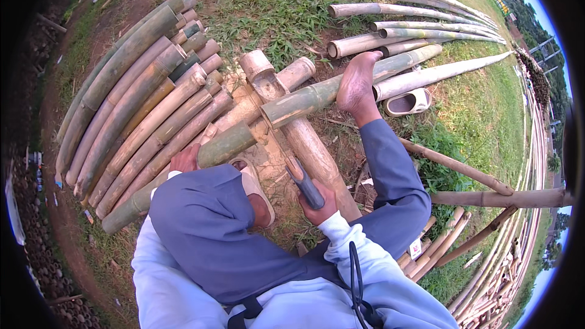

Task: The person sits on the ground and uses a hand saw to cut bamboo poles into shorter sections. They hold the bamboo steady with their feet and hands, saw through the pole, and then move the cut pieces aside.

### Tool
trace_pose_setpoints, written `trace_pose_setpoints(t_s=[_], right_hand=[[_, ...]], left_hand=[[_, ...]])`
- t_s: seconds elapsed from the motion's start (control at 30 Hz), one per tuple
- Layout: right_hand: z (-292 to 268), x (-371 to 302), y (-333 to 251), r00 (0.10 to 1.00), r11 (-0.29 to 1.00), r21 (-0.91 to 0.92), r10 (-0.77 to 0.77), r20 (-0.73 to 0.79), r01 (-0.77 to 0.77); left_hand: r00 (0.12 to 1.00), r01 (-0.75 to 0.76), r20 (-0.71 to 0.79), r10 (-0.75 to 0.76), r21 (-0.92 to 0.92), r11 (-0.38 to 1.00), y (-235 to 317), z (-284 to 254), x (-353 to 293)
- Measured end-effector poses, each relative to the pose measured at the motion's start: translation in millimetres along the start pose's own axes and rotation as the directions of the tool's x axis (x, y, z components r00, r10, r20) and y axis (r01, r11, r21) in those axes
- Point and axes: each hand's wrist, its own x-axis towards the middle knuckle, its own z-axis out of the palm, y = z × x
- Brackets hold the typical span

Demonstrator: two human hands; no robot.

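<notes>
My right hand [320, 203] is wrapped round the dark grey handle [311, 194] of what looks like a handsaw. Its thin blade points away from me, nearly edge-on, and is hard to make out. At the left, my left hand [184, 158] grips a thick green bamboo piece [226, 145], partly hidden behind my bent knee. Just past the saw, the cut end of a long green bamboo pole [304, 103] lies across a notched bamboo support [314, 152]. My bare right foot [358, 82] presses on that pole.
Several cut bamboo lengths [146, 103] lie stacked at the left. Long poles [420, 11] spread over the grass at the far right, near a loose slipper [408, 102]. A horizontal bamboo rail [499, 198] stands at my right. Pale sawdust [271, 167] covers the ground below.
</notes>
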Motion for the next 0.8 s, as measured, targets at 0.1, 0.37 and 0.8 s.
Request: trace_pose_setpoints(t_s=[0.1, 0.37, 0.8], right_hand=[[-23, -29, -22, 1.000, 0.999, -0.033, 0.020, -0.005, -0.020], [-41, -53, -34, 0.978, 0.998, -0.004, -0.063, -0.197, 0.064], [-72, -25, -38, 0.938, 0.990, 0.072, -0.092, -0.334, 0.122]], left_hand=[[0.996, 0.061, 0.064, -0.067, 0.093, 0.994, -27, 23, -26], [0.974, 0.079, 0.202, -0.106, 0.137, 0.987, -13, -18, -20], [0.968, 0.225, 0.099, -0.229, 0.053, 0.973, -56, -87, -79]])
